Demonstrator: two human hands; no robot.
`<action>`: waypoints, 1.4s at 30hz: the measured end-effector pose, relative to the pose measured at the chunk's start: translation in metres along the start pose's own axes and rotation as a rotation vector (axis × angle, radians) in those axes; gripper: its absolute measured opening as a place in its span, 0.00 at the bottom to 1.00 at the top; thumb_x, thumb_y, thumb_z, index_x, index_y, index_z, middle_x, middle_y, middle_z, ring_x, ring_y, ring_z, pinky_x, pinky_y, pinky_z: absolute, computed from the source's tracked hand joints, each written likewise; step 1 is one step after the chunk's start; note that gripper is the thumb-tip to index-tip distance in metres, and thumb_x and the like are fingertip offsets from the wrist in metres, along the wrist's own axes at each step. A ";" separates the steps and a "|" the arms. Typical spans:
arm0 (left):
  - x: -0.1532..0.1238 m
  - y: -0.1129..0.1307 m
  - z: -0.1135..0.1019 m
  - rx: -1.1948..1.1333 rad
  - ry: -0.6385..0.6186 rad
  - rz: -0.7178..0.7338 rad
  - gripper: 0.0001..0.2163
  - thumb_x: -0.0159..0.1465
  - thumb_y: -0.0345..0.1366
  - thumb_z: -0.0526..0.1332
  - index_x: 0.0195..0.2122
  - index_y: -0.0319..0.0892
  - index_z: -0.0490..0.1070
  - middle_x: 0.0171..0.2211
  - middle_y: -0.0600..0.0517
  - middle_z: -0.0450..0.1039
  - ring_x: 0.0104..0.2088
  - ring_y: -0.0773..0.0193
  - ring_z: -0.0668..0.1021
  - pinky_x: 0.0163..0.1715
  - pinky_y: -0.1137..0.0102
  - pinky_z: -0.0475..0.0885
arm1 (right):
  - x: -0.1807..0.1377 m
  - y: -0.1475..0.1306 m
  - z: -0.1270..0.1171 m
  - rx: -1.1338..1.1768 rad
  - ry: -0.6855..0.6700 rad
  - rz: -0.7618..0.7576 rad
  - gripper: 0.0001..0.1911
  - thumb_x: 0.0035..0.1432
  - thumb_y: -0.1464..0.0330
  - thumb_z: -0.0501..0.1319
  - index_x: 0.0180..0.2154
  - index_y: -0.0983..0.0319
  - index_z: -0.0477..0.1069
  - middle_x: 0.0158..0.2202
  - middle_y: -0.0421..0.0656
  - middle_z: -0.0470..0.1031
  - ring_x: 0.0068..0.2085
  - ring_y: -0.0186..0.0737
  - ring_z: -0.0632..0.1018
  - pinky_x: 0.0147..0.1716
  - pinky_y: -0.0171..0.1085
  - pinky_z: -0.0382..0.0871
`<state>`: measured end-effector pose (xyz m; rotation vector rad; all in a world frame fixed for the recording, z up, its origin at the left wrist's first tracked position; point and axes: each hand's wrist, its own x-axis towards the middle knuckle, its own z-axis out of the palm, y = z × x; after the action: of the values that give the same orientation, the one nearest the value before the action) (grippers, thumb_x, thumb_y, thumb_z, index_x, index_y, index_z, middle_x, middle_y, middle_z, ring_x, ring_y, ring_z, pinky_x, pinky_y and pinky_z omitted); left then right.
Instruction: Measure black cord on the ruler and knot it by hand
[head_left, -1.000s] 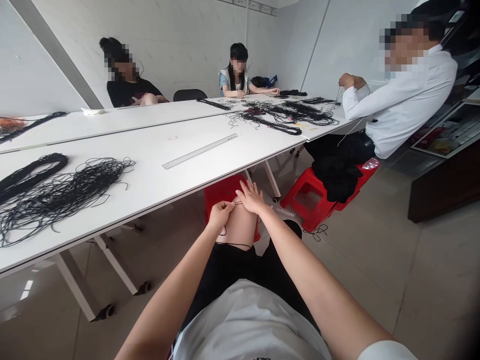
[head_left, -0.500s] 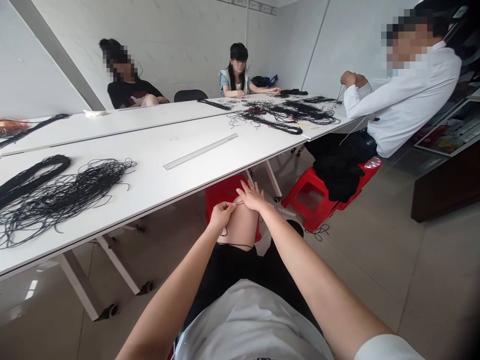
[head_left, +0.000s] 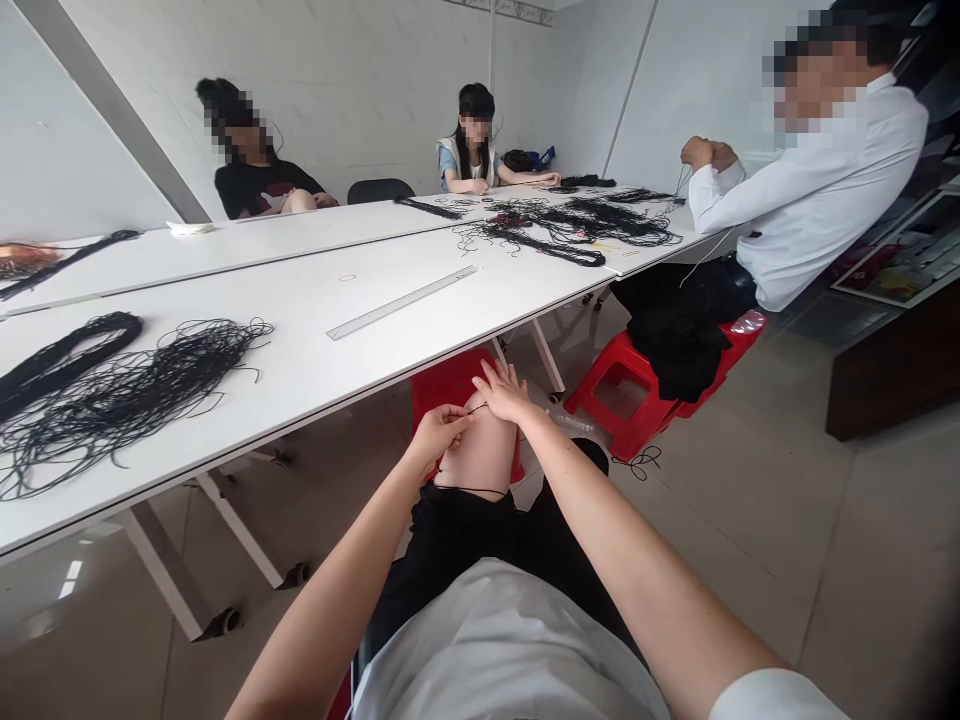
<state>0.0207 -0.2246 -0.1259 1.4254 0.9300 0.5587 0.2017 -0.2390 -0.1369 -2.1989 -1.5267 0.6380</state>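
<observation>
Left hand (head_left: 439,435) closed in a pinch on a thin black cord (head_left: 475,409), the cord lying across the person's bare knee (head_left: 484,455). Right hand (head_left: 504,392) open, fingers spread, resting atop that knee just beside the cord.

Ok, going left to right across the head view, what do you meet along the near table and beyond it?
Loose black cords, metal ruler, tangled black cords, person in a white shirt.
</observation>
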 end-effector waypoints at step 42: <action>-0.002 -0.025 -0.004 0.338 0.165 0.287 0.14 0.56 0.43 0.62 0.42 0.45 0.74 0.44 0.49 0.76 0.43 0.58 0.76 0.44 0.68 0.68 | -0.004 -0.005 0.001 -0.015 0.002 0.010 0.38 0.59 0.43 0.32 0.66 0.51 0.32 0.69 0.39 0.28 0.67 0.52 0.31 0.60 0.60 0.33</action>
<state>0.0110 -0.2268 -0.1497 1.8573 0.9893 0.7679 0.1966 -0.2416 -0.1342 -2.2188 -1.5258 0.6296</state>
